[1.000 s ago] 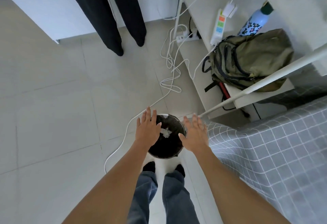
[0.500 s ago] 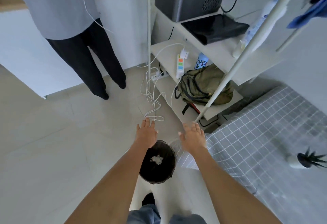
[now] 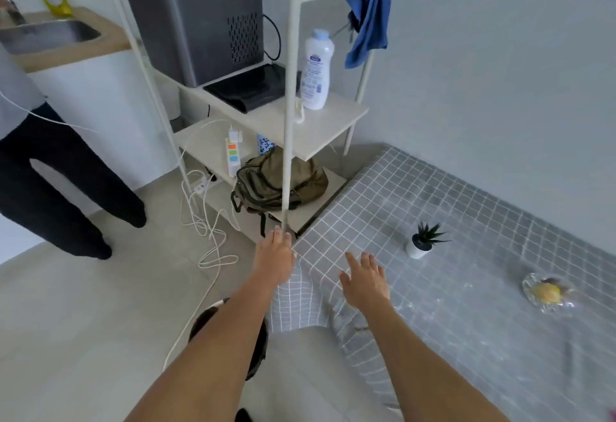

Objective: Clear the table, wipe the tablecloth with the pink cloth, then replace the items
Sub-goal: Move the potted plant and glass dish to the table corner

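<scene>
Left hand point(image 3: 274, 260) flat, fingers straight, empty, held at the near corner of the grey checked tablecloth point(image 3: 450, 288). Right hand point(image 3: 365, 283) spread loose, empty, over that cloth just inside the same corner. Potted plant point(image 3: 420, 244) upright on the cloth, farther in. Glass dish with yellow fruit point(image 3: 546, 293) farther right on the cloth. Dark bin point(image 3: 230, 338) below the cloth's corner, under the left forearm.

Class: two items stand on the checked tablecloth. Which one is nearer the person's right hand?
The potted plant. It stands just beyond the open right hand, while the glass dish holding something yellow sits much farther along the tablecloth.
</scene>
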### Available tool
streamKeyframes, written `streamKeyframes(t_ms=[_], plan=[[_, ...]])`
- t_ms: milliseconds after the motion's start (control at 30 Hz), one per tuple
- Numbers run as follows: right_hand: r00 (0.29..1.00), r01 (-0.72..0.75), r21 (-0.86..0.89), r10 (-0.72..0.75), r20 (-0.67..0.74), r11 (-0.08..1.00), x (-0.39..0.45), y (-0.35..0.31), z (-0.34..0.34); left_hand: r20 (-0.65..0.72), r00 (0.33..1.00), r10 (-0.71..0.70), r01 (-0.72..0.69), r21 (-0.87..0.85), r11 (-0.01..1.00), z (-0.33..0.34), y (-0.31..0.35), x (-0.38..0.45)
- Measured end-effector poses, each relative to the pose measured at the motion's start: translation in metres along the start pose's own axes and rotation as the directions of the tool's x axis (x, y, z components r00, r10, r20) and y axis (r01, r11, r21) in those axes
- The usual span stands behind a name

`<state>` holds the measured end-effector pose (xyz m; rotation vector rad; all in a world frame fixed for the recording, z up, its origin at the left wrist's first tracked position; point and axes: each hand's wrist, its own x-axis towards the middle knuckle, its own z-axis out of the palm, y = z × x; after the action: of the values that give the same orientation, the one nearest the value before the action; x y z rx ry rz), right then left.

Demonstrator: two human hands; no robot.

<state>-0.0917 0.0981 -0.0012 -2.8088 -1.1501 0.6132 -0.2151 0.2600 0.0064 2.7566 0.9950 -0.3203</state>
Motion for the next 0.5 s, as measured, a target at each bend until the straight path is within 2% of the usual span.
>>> streamKeyframes(t_ms=[100,333,500], plan=[[0.998,-0.065,0.018,0.065,0.008,0.998,-0.02,0.054,-0.001,0.046,0.996,0.077,-0.08,0.058,0.995,0.006,0.058,-0.003],[0.971,-0.237,0.053,0.237,-0.002,0.97,-0.072,0.172,-0.002,0.127,0.976,0.175,-0.186,0.08,0.979,0.026,0.188,-0.012],[0.94,-0.34,0.08,0.341,-0.001,0.937,-0.104,0.238,-0.002,0.144,0.959,0.245,-0.257,0.068,0.964,0.04,0.256,-0.021]])
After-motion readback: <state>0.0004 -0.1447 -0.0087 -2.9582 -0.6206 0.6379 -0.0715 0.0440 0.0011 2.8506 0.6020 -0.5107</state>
